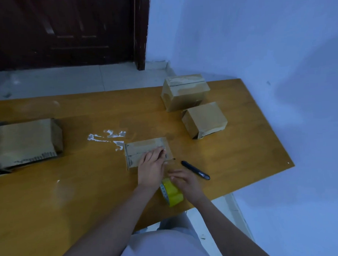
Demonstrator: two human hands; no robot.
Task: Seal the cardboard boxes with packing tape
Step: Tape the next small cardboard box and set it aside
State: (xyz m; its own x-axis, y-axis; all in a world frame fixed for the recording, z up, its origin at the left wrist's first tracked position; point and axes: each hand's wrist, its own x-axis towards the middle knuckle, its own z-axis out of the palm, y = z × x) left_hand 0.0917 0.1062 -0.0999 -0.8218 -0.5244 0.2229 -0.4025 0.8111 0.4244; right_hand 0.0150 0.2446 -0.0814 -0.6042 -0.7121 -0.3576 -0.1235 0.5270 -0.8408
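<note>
On the wooden surface, the small cardboard box lies at frame centre, long axis left to right, just above both hands. The left hand presses flat on its top (flaps closed, contents hidden); the right hand, lower right, grips the yellow tape roll.

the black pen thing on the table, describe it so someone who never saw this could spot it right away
Start at the long wooden table and go to its near right part, where the two hands work. Just right of the small flat cardboard box and beyond the yellow tape roll lies a slim black pen-like tool, flat and slanted. It is the only thin dark item there; everything else nearby is brown cardboard or yellow.
</note>
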